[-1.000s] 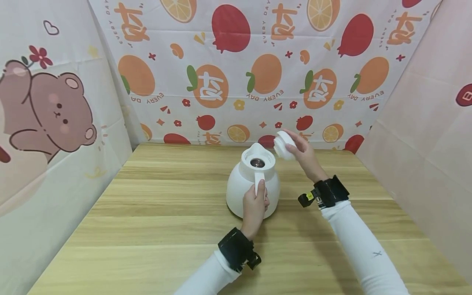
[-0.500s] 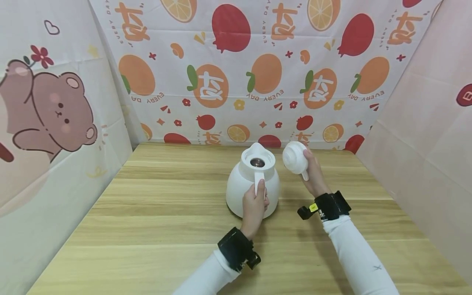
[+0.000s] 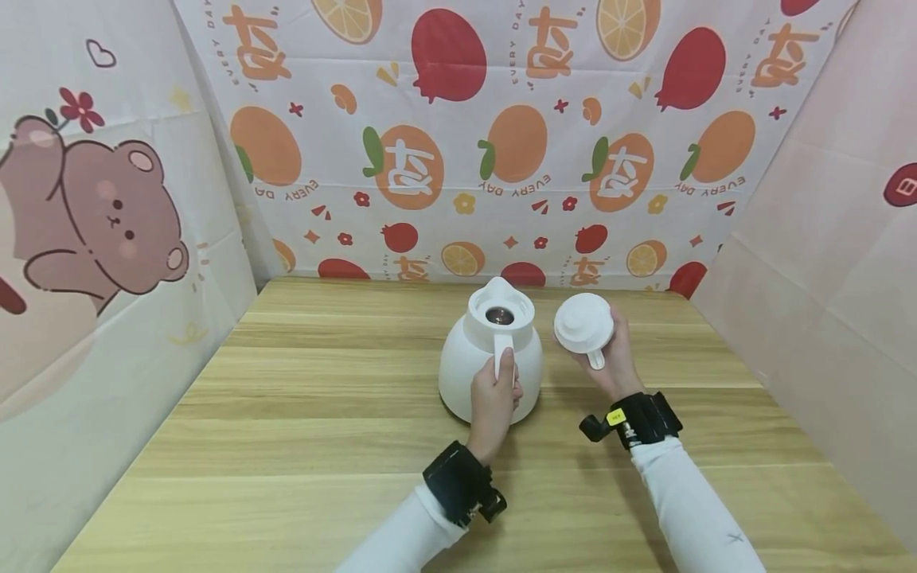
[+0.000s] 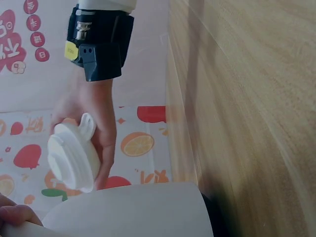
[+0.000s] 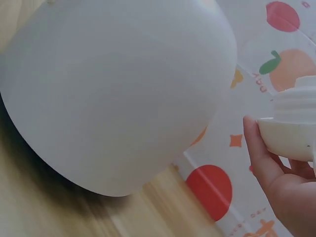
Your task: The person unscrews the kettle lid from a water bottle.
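A white thermal jug [image 3: 469,362] stands upright on the wooden table with its mouth uncovered and its spout facing away. My left hand [image 3: 492,402] grips the jug's handle [image 3: 504,347], thumb on top. To the right of the jug, my right hand [image 3: 618,366] holds the white lid [image 3: 583,322] in the air, its stepped underside turned up toward the head camera and its small tab toward me. In the right wrist view, fingers [image 5: 256,148] curl round the rim of the lid [image 5: 286,136]. The left wrist view shows the lid [image 4: 74,158] apart from the jug [image 4: 133,212].
The wooden table [image 3: 322,461] reaches back to a fruit-printed cloth [image 3: 458,159]. Cloth walls stand on both sides, the left one [image 3: 143,350] bearing a bear print. Black camera bands [image 3: 458,485] sit on both wrists.
My right hand has moved down and a little right, away from the jug's mouth, and turned the lid so its underside faces up. The left hand and jug have stayed put.
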Available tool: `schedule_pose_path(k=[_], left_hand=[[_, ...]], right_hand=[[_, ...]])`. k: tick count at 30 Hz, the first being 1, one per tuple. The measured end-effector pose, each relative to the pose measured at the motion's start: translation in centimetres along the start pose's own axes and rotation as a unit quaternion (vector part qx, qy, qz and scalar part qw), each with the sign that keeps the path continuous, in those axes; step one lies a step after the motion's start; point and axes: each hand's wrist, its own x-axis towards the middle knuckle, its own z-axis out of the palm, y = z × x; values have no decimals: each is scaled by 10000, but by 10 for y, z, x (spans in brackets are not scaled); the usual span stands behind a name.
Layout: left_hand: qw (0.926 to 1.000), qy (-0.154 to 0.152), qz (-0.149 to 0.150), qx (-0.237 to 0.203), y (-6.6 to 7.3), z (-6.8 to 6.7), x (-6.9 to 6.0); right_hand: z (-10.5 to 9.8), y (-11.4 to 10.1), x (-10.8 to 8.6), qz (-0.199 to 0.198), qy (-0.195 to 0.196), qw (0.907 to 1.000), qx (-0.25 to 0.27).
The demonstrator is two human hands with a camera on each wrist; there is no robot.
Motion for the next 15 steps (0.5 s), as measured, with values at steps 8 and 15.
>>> schedule_pose_path(k=[8, 15], left_hand=[[10000, -25, 24, 28, -1, 0, 0], [9999, -82, -38, -59, -2, -1, 1]], right_hand=[[-15, 8, -6, 131, -31, 9984, 552], [-27, 14, -10, 231, 64, 9973, 698]])
